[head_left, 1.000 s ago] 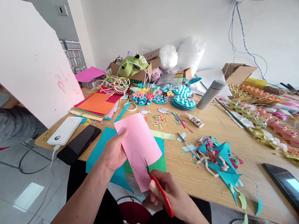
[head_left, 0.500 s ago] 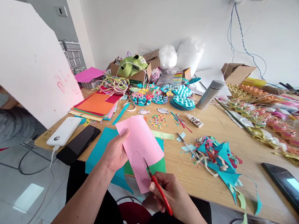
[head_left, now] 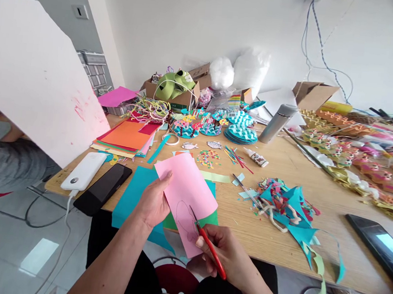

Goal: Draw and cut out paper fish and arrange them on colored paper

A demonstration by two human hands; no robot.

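Note:
A sheet of pink paper (head_left: 188, 183) is held up over the table's front edge by my left hand (head_left: 156, 200), thumb on top and fingers underneath. A pencilled outline with a rounded, fish-like shape is drawn on its lower part. My right hand (head_left: 220, 250) is closed round the red handles of the scissors (head_left: 211, 251). Their dark blades lie at the paper's right side, beside the outline, pointing up and left. Below the pink paper are a green sheet (head_left: 210, 217) and a blue sheet (head_left: 131, 201) at the table edge.
A power bank (head_left: 85, 172) and a black phone (head_left: 103, 188) lie at left. Coloured paper sheets (head_left: 124, 134) are stacked behind them. To the right are paper scraps (head_left: 288, 206), a glue bottle (head_left: 256, 157), a steel flask (head_left: 278, 124) and a tablet-like device (head_left: 375, 245). A person sits behind a white board (head_left: 39, 69).
The pink paper and my left hand have shifted slightly right and down. The scissors stay at the paper's right side, almost unmoved.

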